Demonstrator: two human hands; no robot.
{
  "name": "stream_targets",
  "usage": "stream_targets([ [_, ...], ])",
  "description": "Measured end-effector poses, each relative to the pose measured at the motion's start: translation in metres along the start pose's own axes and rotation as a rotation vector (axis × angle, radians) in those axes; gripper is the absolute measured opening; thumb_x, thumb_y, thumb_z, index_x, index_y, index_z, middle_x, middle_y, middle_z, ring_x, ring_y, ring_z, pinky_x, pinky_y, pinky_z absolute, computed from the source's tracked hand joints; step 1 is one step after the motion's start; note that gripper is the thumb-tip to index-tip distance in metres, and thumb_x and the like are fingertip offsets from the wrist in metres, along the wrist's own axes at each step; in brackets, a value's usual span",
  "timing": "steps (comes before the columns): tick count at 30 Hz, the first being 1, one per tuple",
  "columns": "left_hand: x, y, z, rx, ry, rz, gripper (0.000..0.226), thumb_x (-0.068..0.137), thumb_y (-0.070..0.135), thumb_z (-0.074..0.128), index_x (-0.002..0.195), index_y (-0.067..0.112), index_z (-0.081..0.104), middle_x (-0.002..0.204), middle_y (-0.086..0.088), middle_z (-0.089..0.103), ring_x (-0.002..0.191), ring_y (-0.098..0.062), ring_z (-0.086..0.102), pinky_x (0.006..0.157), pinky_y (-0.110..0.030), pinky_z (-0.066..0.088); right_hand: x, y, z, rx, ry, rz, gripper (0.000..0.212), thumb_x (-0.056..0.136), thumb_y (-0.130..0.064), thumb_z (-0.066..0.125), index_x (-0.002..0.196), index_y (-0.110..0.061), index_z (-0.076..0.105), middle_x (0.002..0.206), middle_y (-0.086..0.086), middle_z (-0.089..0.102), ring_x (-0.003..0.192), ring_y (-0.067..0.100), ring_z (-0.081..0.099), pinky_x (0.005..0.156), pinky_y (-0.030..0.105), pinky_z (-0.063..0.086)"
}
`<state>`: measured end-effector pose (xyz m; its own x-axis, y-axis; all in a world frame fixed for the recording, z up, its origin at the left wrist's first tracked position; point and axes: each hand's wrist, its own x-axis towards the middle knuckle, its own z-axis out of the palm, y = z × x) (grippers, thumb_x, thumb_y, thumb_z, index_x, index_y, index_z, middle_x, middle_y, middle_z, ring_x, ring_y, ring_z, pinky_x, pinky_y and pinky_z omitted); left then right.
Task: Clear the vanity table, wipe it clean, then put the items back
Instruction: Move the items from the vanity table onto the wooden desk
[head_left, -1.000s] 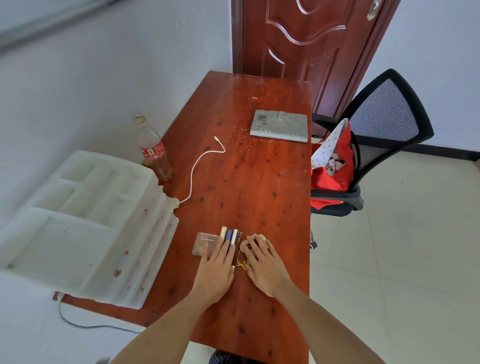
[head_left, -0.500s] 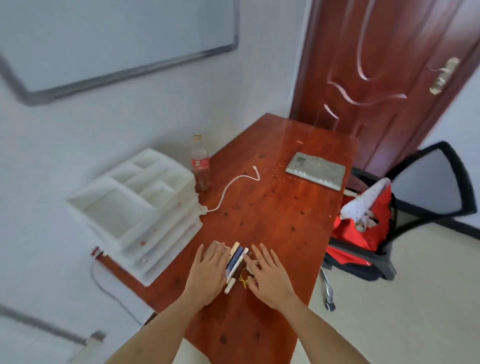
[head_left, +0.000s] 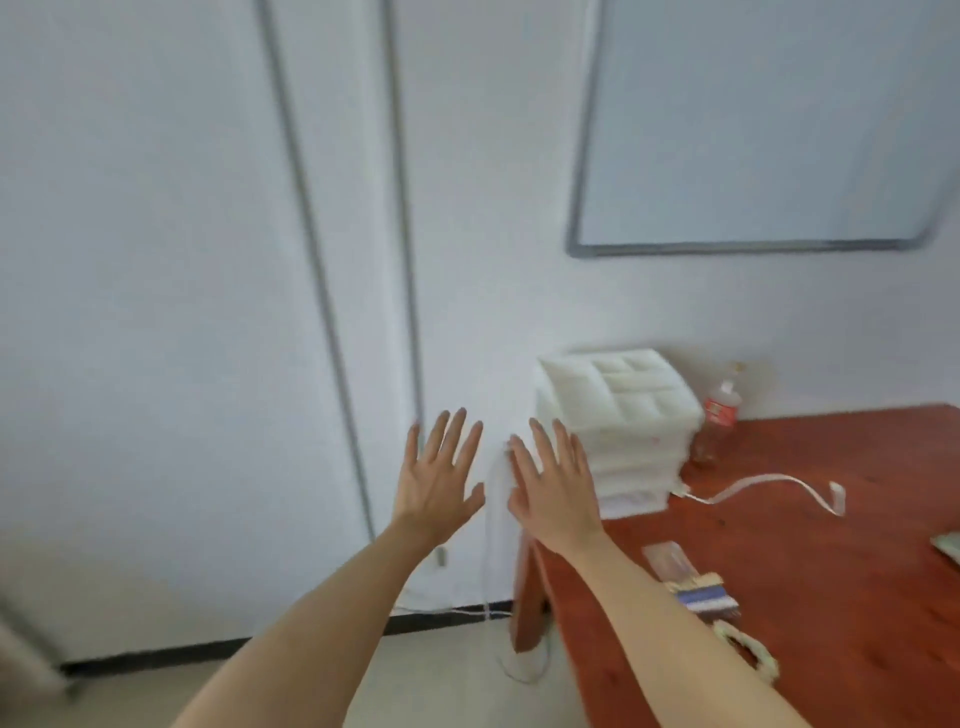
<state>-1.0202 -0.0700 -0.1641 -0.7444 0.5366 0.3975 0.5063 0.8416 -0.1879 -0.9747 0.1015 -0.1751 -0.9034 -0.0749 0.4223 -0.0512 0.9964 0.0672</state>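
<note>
The red-brown vanity table (head_left: 810, 561) fills the lower right of the head view. A white compartment organizer (head_left: 618, 431) stands at its left end against the wall. Small cosmetic sticks and a card (head_left: 696, 592) lie near the front edge, with a pale bracelet (head_left: 748, 649) beside them. My left hand (head_left: 439, 478) and my right hand (head_left: 556, 483) are raised in the air to the left of the table, fingers spread, holding nothing. The right hand hovers just in front of the organizer's left side.
A plastic bottle with a red label (head_left: 719, 415) stands behind the organizer. A white cable (head_left: 763, 486) runs across the tabletop. A whiteboard (head_left: 753, 124) hangs on the wall, and grey conduits (head_left: 322, 291) run down it. More cable (head_left: 493, 571) hangs beside the table leg.
Both hands lifted off the small items on the table and now hang empty in the air. The view swung sharply left toward the wall; the door and chair left the frame.
</note>
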Motion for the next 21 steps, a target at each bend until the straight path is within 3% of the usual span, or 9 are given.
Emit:
stream_targets([
  [3, -0.041, -0.077, -0.031, 0.101, 0.057, -0.162, 0.075, 0.079, 0.052, 0.051, 0.142, 0.015, 0.036, 0.147, -0.011, 0.036, 0.133, -0.029, 0.037, 0.108, -0.053, 0.025, 0.045, -0.076, -0.015, 0.057, 0.066, -0.157, 0.066, 0.071, -0.034, 0.064, 0.131, -0.012, 0.05, 0.139, 0.018, 0.045, 0.129, 0.042, 0.036, 0.104, 0.056, 0.033],
  [11, -0.226, -0.265, -0.116, 0.372, -0.025, -0.6, 0.072, 0.092, 0.051, 0.031, 0.15, 0.017, 0.004, 0.157, -0.01, 0.003, 0.143, -0.029, 0.006, 0.112, -0.051, -0.003, 0.099, -0.335, -0.058, 0.277, 0.202, -0.523, 0.061, 0.073, -0.033, 0.066, 0.128, -0.01, 0.052, 0.135, 0.02, 0.048, 0.126, 0.043, 0.04, 0.102, 0.056, 0.034],
  [13, -0.28, -0.302, -0.134, 0.42, -0.053, -0.673, 0.074, 0.09, 0.051, 0.037, 0.149, 0.016, 0.012, 0.156, -0.01, 0.01, 0.142, -0.029, 0.013, 0.113, -0.052, 0.005, 0.094, -0.404, -0.066, 0.33, 0.206, -0.603, 0.06, 0.072, -0.033, 0.067, 0.127, -0.011, 0.054, 0.133, 0.02, 0.05, 0.125, 0.043, 0.042, 0.101, 0.056, 0.034],
  [16, -0.361, -0.348, -0.153, 0.461, -0.096, -0.787, 0.074, 0.076, 0.051, 0.059, 0.139, 0.014, 0.043, 0.144, -0.012, 0.041, 0.131, -0.029, 0.04, 0.107, -0.052, 0.027, 0.079, -0.502, -0.074, 0.416, 0.193, -0.713, 0.053, 0.078, -0.036, 0.051, 0.125, -0.01, 0.055, 0.13, 0.02, 0.052, 0.122, 0.044, 0.045, 0.099, 0.055, 0.038],
  [18, -0.411, -0.371, -0.16, 0.479, -0.137, -0.866, 0.074, 0.072, 0.049, 0.065, 0.134, 0.013, 0.049, 0.139, -0.013, 0.047, 0.127, -0.03, 0.045, 0.104, -0.053, 0.032, 0.067, -0.56, -0.075, 0.456, 0.161, -0.795, 0.055, 0.079, -0.037, 0.039, 0.124, -0.01, 0.057, 0.127, 0.022, 0.054, 0.118, 0.044, 0.048, 0.096, 0.055, 0.041],
  [21, -0.475, -0.401, -0.168, 0.484, -0.189, -0.997, 0.074, 0.069, 0.049, 0.07, 0.132, 0.012, 0.051, 0.137, -0.015, 0.049, 0.125, -0.032, 0.047, 0.102, -0.055, 0.033, 0.052, -0.641, -0.073, 0.515, 0.129, -0.899, 0.054, 0.079, -0.036, 0.042, 0.123, -0.01, 0.057, 0.127, 0.023, 0.055, 0.117, 0.045, 0.05, 0.094, 0.054, 0.042],
])
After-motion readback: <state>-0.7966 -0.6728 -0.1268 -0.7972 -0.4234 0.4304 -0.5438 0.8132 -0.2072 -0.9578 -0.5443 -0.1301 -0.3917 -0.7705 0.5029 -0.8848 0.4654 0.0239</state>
